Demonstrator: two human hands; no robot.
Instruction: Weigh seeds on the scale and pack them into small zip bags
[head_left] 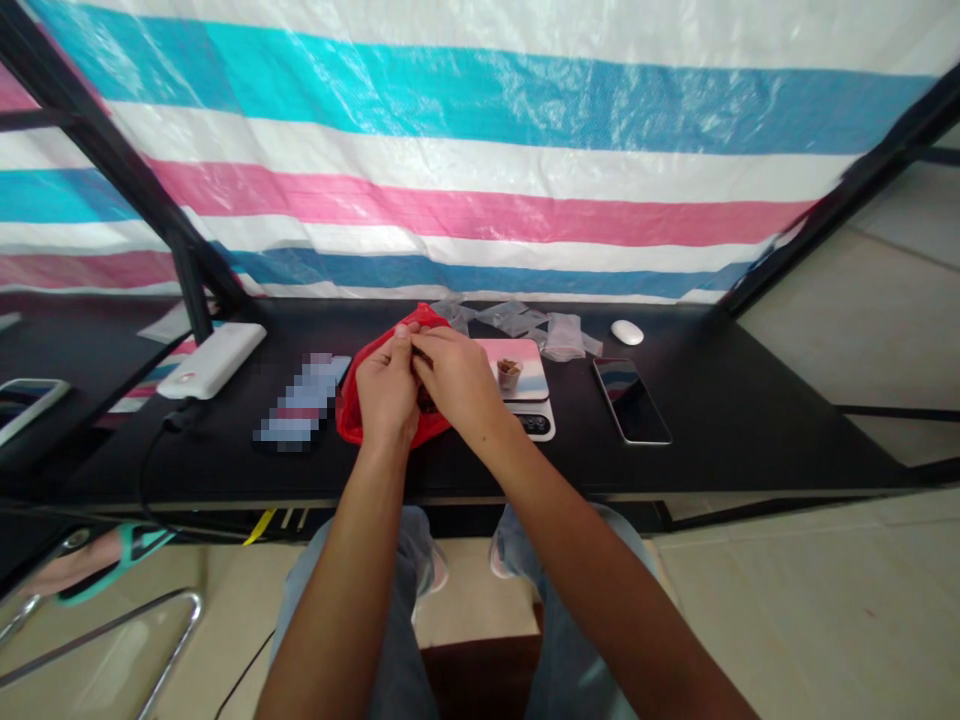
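Observation:
Both hands are together above an open red plastic bag (pixel 351 408) on the black desk. The fingers of my left hand (pixel 386 392) are pinched, and its thumb points up. My right hand (pixel 459 378) meets it fingertip to fingertip, also in a pinch. Whatever lies between the fingertips is too small to make out. Dark contents show in the bag beneath the hands. Right of them is a white kitchen scale (pixel 541 412), partly covered by my right hand and wrist. A small clear cup (pixel 509 378) with brown dried pieces stands on the scale.
Clear plastic sachets (pixel 564 337) lie behind the scale. Beside them are a white mouse (pixel 627 332) and a dark phone (pixel 632 402). On the left are a blurred-out phone (pixel 304 405) and a white power bank (pixel 214 360) with a cable. Striped sheeting (pixel 480 190) hangs behind the desk.

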